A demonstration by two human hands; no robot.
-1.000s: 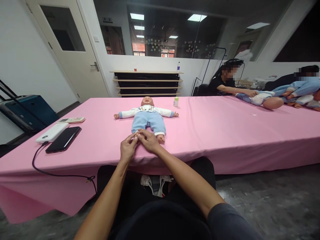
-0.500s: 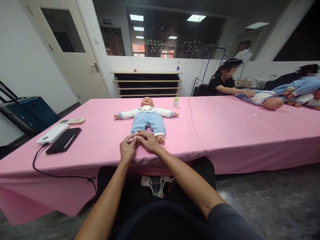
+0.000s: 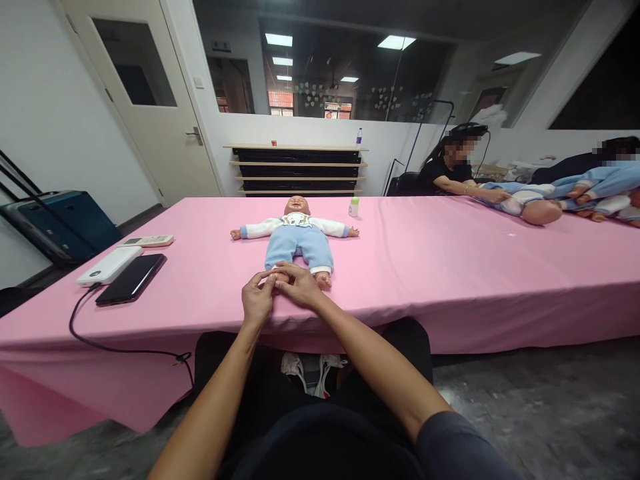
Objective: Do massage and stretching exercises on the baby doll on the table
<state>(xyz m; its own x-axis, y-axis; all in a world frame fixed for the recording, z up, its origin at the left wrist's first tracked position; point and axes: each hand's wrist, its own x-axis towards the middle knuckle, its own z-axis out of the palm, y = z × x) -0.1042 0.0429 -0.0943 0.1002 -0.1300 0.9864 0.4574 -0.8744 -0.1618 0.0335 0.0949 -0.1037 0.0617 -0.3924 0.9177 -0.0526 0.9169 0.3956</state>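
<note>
A baby doll [image 3: 299, 243] in a white top and light blue trousers lies on its back on the pink-covered table [image 3: 400, 267]. Its arms stretch out sideways and its head points away from me. My left hand [image 3: 258, 297] and my right hand [image 3: 299, 285] are both closed round the doll's foot on the left side of the view, thumbs close together on the sole. Fingers hide most of that foot. The doll's other foot [image 3: 323, 280] lies uncovered beside my right hand.
Left of the doll lie a black phone [image 3: 131, 279], a white power bank [image 3: 110, 265] with a cable, and a remote control [image 3: 147, 241]. A small green-capped bottle [image 3: 354, 207] stands beyond the doll. At far right, a person [image 3: 453, 163] handles another doll [image 3: 533, 203].
Both hands stay at the same foot; the thumbs have shifted slightly and more of the foot shows. The whole view has moved a little.
</note>
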